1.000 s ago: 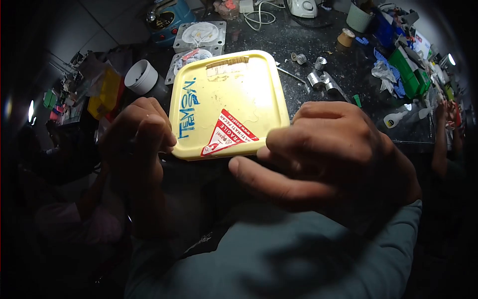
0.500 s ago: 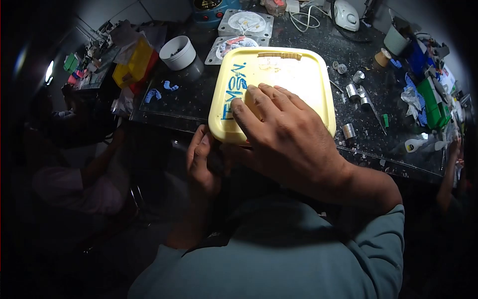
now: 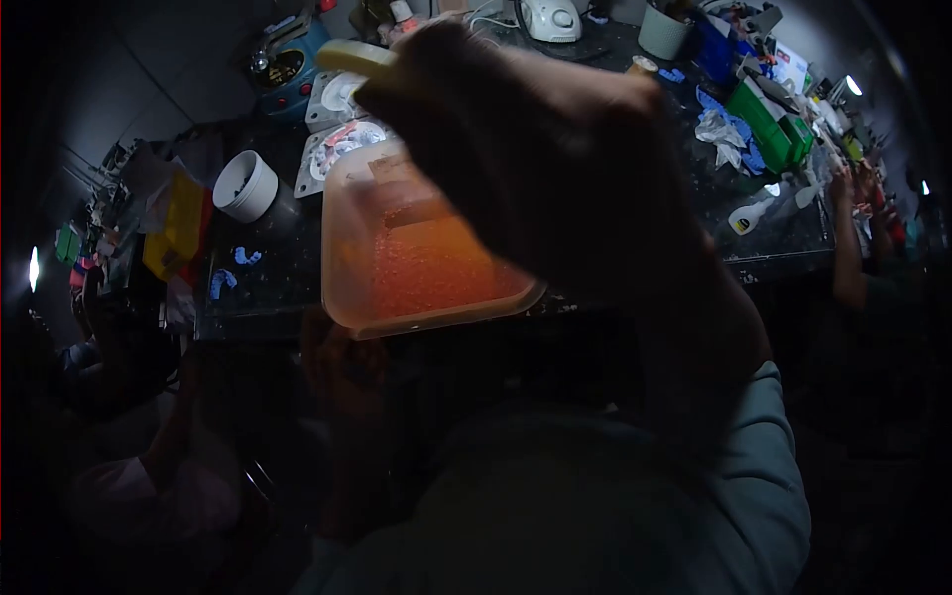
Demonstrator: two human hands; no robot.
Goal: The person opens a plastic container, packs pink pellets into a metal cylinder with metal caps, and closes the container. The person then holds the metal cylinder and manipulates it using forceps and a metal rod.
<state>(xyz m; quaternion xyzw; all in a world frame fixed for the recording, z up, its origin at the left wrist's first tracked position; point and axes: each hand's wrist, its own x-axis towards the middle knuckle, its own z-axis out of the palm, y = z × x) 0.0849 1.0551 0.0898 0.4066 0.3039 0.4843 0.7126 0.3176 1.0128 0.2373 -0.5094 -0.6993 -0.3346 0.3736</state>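
Observation:
A translucent square tub (image 3: 342, 238) stands uncovered at the table's near edge, with orange-red grainy material (image 3: 426, 273) inside. Above it my right hand (image 3: 535, 149), dark and blurred, is closed on the yellow lid (image 3: 355, 58), which shows edge-on at the hand's upper left. In deep shadow, my left hand (image 3: 342, 352) is below the tub's near left corner, at or just under its rim; its fingers are too dark to read.
Left of the tub are a white cup (image 3: 246, 186) and blue scraps (image 3: 224, 285). Metal plates (image 3: 319, 159) lie behind it. To the right are a green box (image 3: 762, 121) and a small bottle (image 3: 749, 216). Other people's arms show at both sides.
The yellow lid has come off the tub and is raised in my right hand, so the orange-red contents now show. My left hand stays low by the near left corner. The view has shifted.

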